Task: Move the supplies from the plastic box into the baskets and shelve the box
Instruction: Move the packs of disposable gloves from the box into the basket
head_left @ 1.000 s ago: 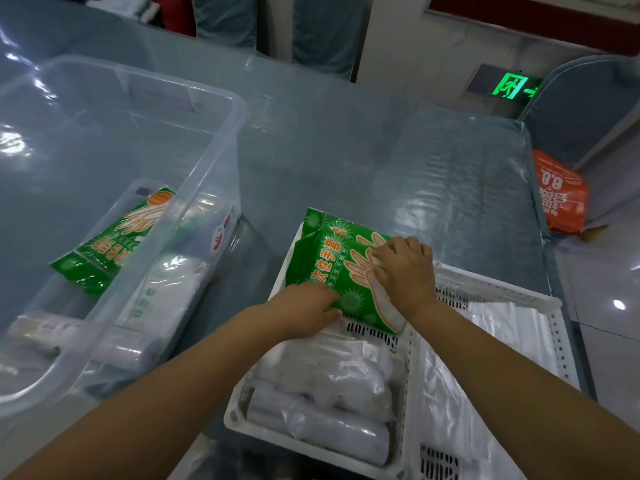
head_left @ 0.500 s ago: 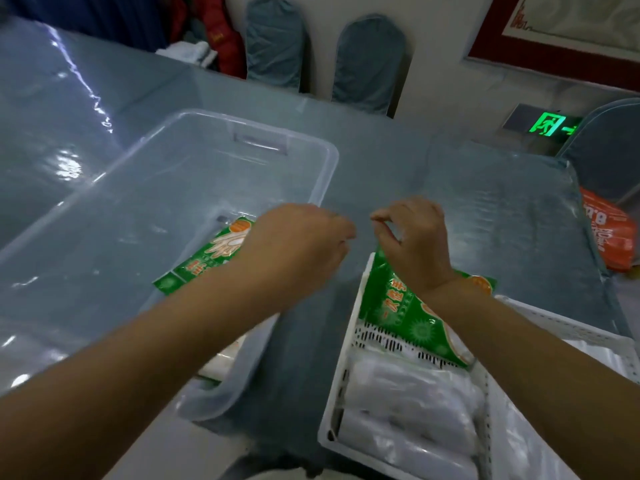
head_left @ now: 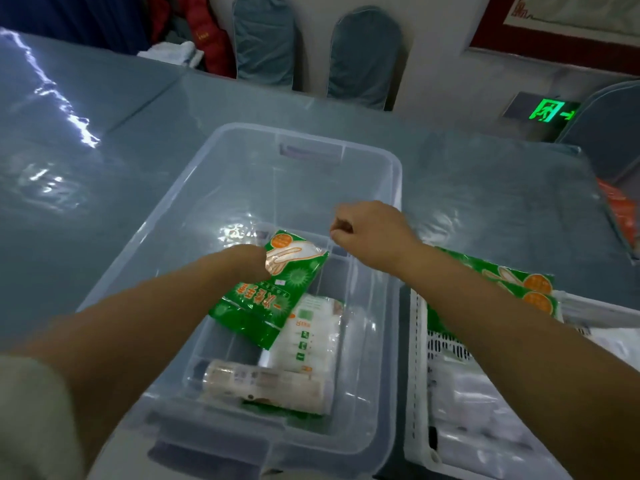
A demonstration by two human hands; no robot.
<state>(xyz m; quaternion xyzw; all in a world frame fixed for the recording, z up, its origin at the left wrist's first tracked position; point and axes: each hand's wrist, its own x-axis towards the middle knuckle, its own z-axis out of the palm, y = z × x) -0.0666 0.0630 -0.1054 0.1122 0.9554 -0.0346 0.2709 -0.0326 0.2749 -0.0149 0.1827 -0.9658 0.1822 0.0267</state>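
The clear plastic box (head_left: 391, 174) stands in front of me on the table. Inside it lie a green glove packet (head_left: 273, 299), a white pack with green marks (head_left: 308, 337) and a wrapped roll (head_left: 266, 386). My left hand (head_left: 247, 263) reaches into the box and grips the green packet at its top corner; its fingers are hidden behind the packet. My right hand (head_left: 367, 230) hovers over the box's right side, fingers curled, holding nothing. To the right, the white basket (head_left: 415, 344) holds two green glove packets (head_left: 519, 282) and white wrapped bags (head_left: 478, 410).
The table (head_left: 138, 140) has a shiny blue-grey cover. Two covered chair backs (head_left: 363, 53) stand at its far edge, with an orange bag (head_left: 620, 209) off the right edge. A green exit sign (head_left: 550, 110) glows low on the wall.
Both hands left the green packets set in the basket and swung left to the plastic box. My left hand has taken hold of the green packet inside it. My view turned left.
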